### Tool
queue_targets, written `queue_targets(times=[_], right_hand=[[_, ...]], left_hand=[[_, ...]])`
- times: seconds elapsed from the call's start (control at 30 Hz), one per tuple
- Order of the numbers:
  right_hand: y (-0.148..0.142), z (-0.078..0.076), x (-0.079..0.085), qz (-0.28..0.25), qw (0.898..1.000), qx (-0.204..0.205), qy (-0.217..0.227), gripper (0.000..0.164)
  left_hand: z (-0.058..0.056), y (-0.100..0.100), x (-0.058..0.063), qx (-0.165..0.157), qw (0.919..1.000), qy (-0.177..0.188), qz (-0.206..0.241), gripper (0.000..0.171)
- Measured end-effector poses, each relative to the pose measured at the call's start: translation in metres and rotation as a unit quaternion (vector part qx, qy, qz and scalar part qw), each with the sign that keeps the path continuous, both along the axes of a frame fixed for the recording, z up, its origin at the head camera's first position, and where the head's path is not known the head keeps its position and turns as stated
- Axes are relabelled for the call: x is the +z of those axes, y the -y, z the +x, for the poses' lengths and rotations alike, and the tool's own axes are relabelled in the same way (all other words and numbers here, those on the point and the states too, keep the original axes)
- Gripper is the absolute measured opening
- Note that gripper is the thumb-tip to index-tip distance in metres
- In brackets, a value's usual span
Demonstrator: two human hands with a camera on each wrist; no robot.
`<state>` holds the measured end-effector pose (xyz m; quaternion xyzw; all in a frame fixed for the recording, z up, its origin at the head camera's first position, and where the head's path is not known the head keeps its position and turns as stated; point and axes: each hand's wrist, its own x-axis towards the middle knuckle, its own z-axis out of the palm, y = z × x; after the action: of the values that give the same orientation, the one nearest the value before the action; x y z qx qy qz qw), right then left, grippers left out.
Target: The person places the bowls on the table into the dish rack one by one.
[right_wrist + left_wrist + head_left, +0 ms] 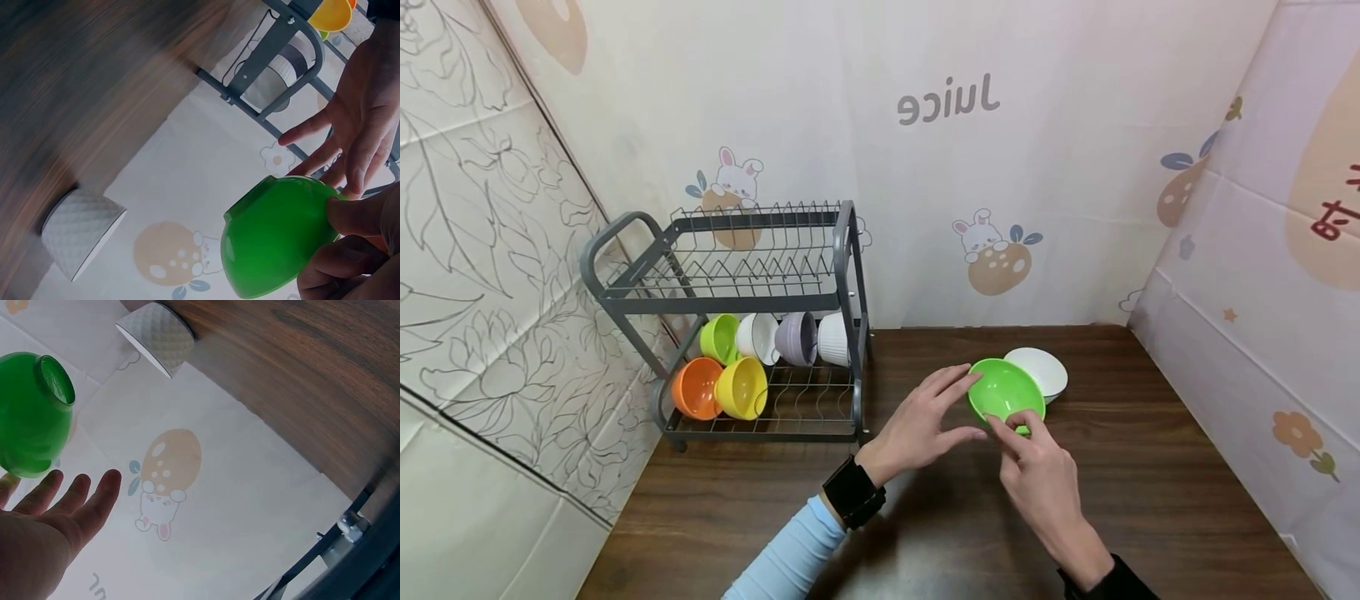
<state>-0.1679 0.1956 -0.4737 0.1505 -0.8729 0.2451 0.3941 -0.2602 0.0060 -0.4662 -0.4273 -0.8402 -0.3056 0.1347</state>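
A bright green bowl (pixel 1004 390) is held up off the table, its inside facing the head camera. My right hand (pixel 1043 482) pinches its near rim between thumb and fingers. On the bowl's left side my left hand (pixel 917 427) is spread, fingers extended, with fingertips at or close to the rim. The left wrist view shows the green bowl (pixel 34 415) just beyond the left fingers (pixel 100 500). Seen from the right wrist, the bowl (pixel 281 234) has its foot ring turned toward the rack. A white bowl with a textured outside (pixel 81 231) stands on the table behind it.
A grey two-tier dish rack (pixel 730 304) stands at the left. Its lower tier holds several bowls and cups, among them an orange bowl (pixel 697 389), a yellow bowl (pixel 742 388) and a purple cup (pixel 795 339). Printed cloth walls (pixel 1075 167) border the wooden table (pixel 1150 467).
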Motion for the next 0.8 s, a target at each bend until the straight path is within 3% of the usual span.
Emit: queue_targets(times=[0.2, 0.57, 0.8], right_hand=[[0.007, -0.001, -0.002, -0.002, 1.0, 0.02, -0.019, 0.041], [0.019, -0.001, -0.007, -0.021, 0.997, 0.049, -0.053, 0.033], [0.024, -0.002, -0.011, -0.039, 0.996, 0.06, -0.047, 0.032]], left_hand=[[-0.003, 0.004, -0.002, 0.005, 0.9999, -0.008, 0.009, 0.084], [-0.004, 0.011, -0.002, -0.016, 0.998, -0.01, 0.06, 0.085], [-0.001, 0.018, -0.002, -0.018, 0.9974, -0.002, 0.07, 0.088]])
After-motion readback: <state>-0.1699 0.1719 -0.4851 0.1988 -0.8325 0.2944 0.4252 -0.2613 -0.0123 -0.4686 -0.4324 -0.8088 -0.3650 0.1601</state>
